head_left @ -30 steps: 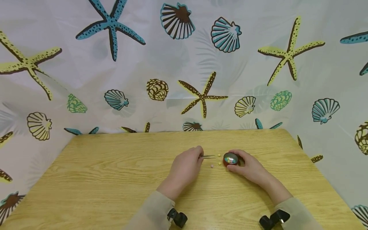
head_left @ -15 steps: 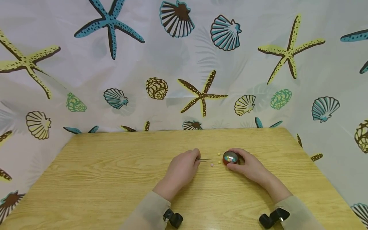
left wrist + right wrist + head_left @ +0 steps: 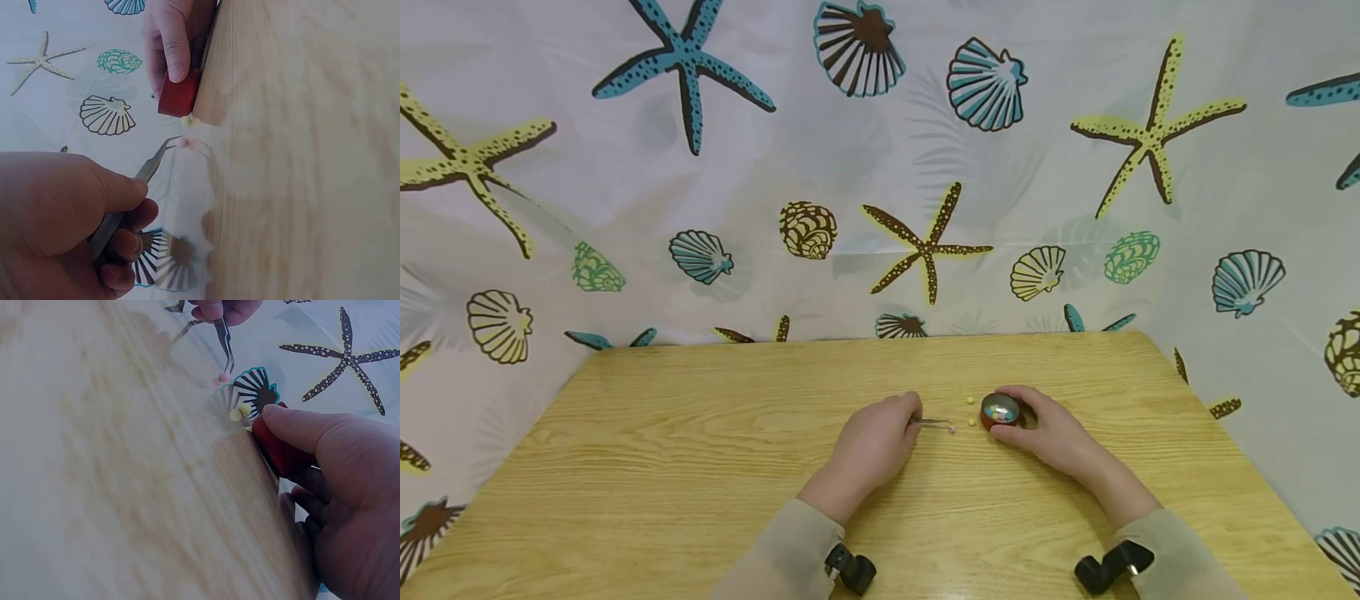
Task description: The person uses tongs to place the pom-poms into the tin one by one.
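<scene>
My left hand (image 3: 874, 442) pinches a pair of metal tweezers (image 3: 150, 167) with a bent tip. The tweezers' tips reach a small pink bead (image 3: 952, 429) on the table; in the left wrist view a small gap shows between the two prongs beside it. My right hand (image 3: 1051, 429) holds a small round red tin (image 3: 992, 422) upright on the table, thumb on the near side and fingers around the far side. Several colourful beads (image 3: 1000, 412) lie inside its shiny interior. Two yellow beads (image 3: 971, 422) sit on the table just left of the tin.
The wooden table (image 3: 685, 450) extends widely on both sides of the hands. A white cloth (image 3: 850, 150) printed with starfish and shells hangs behind the table and along its sides. Each wrist wears a black camera (image 3: 852, 570).
My left hand has shifted a little left and nearer, bringing the tweezers' tips from beside the yellow beads to the pink bead. The right hand and the tin have stayed in place.
</scene>
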The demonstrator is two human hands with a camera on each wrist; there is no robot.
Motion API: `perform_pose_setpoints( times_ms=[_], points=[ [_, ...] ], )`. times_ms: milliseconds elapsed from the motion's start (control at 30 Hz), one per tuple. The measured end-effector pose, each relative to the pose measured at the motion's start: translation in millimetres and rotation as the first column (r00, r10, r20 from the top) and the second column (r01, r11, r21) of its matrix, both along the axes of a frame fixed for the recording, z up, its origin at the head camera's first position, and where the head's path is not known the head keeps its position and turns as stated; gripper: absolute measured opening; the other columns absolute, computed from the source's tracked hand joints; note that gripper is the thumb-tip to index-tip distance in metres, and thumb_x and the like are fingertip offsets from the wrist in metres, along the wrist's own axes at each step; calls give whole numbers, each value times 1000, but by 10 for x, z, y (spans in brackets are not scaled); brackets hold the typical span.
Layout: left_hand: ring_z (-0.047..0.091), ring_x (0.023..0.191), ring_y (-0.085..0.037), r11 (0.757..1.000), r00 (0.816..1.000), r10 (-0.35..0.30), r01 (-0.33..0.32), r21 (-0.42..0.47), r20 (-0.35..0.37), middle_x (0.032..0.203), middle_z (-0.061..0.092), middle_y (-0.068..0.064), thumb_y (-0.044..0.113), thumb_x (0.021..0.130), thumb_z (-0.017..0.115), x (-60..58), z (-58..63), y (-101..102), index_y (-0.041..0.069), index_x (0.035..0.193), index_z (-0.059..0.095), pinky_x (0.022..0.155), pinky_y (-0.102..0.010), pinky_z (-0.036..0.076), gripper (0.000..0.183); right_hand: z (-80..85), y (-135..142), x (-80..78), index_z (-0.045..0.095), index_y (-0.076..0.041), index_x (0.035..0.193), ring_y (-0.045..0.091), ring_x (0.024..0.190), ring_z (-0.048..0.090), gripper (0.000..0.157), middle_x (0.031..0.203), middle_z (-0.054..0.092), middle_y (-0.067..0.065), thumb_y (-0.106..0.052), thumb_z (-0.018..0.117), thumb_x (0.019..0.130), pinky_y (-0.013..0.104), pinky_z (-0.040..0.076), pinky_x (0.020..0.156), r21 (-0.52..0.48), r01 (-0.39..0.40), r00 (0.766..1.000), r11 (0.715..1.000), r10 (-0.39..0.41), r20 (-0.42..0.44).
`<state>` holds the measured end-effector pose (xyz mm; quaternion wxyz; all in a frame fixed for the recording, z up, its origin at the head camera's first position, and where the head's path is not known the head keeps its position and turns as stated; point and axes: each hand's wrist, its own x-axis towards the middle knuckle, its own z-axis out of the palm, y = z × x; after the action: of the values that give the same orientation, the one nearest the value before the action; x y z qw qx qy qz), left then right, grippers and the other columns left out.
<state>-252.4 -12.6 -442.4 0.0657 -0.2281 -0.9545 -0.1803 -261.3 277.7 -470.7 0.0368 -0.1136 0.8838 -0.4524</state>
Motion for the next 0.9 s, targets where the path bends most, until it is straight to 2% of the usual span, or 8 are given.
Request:
perform_pose_setpoints(
  times_ms=[400, 700, 900],
  points=[
    [62, 74, -14, 1000, 1000, -17, 17, 2, -20, 89, 68, 0, 16, 110, 72, 0, -17, -23, 14, 105, 67, 70, -36, 55, 7, 13, -4, 2, 54, -8, 160, 42, 151, 48, 68, 157, 58, 19, -35, 82, 103, 62, 36, 123, -2, -5, 1000, 1000, 5, 2],
    [61, 72, -14, 1000, 1000, -2, 2, 10, -28, 90, 69, -1, 17, 111, 72, -10, -12, -19, 13, 108, 68, 67, -35, 54, 5, 7, -2, -3, 54, -9, 159, 42, 151, 48, 68, 157, 58, 19, -36, 82, 103, 62, 36, 123, -1, -7, 1000, 1000, 7, -1],
    [59, 72, -14, 999, 999, 7, -4, 46, -50, 89, 68, 0, 14, 110, 71, -50, 23, 10, 14, 107, 68, 67, -35, 53, 5, 7, 4, -6, 55, -8, 159, 41, 150, 49, 68, 156, 58, 18, -34, 82, 103, 62, 36, 123, -20, -5, 1000, 1000, 5, 2]
  ],
)
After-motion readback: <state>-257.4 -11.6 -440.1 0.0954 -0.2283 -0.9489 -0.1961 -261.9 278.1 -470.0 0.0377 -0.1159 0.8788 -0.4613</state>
